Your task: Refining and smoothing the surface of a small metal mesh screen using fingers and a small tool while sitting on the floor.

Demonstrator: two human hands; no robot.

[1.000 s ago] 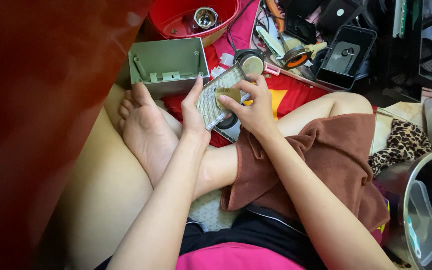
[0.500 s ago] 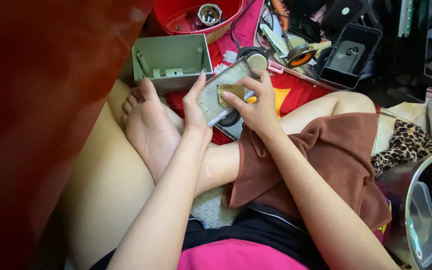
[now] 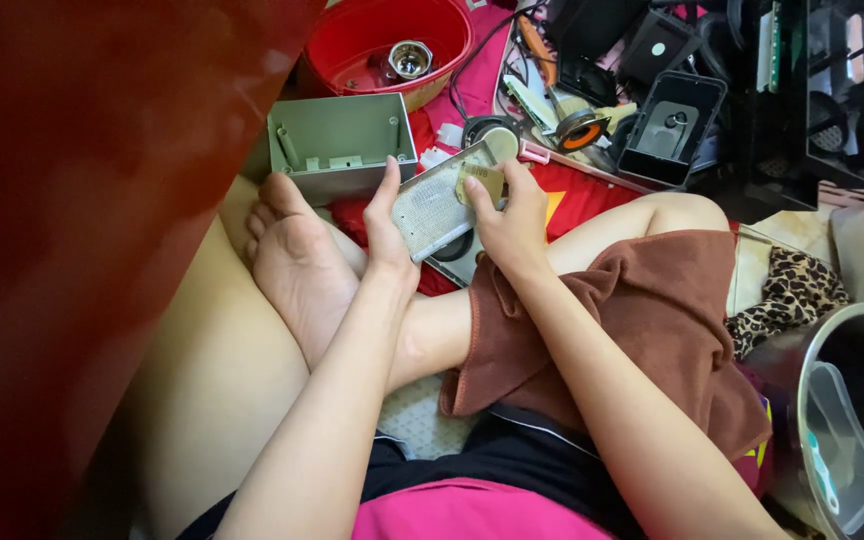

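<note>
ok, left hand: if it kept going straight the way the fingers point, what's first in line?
Likely the open grey-green box. The left hand grips the edge of the perforated panel, fingers pointing up-frame toward that box's front wall. Depth is unclear from the single head view.

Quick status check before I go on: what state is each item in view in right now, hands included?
Left hand: gripping the left edge of the perforated panel.
Right hand: pressing a small tan pad onto the panel.
Perforated panel: held up, tilted.
Grey box: open, on its side.
Red bowl: upright, a small metal cup inside.
Black tray: open, upright.
</note>
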